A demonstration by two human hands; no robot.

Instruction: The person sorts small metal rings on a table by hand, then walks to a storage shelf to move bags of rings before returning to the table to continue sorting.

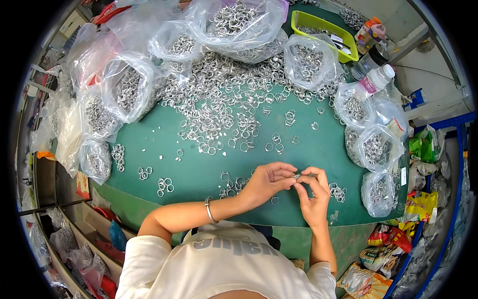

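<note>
My left hand (270,183) and my right hand (313,196) meet above the front of the green table (159,129). Between their fingertips is a small silver ring (297,176), pinched from both sides. Several loose rings (231,186) lie beside and partly under my left hand, and another small group of rings (337,192) sits just right of my right hand. Further back, a big heap of silver rings (214,117) spreads over the table, with small white bits scattered at its front edge.
Clear plastic bags of rings (127,89) line the table's left, back and right sides. A lime-green tray (298,20) stands at the back right, near a white bottle (381,77). Drawers with bags (74,244) are at lower left; a blue shelf frame (458,164) is at right.
</note>
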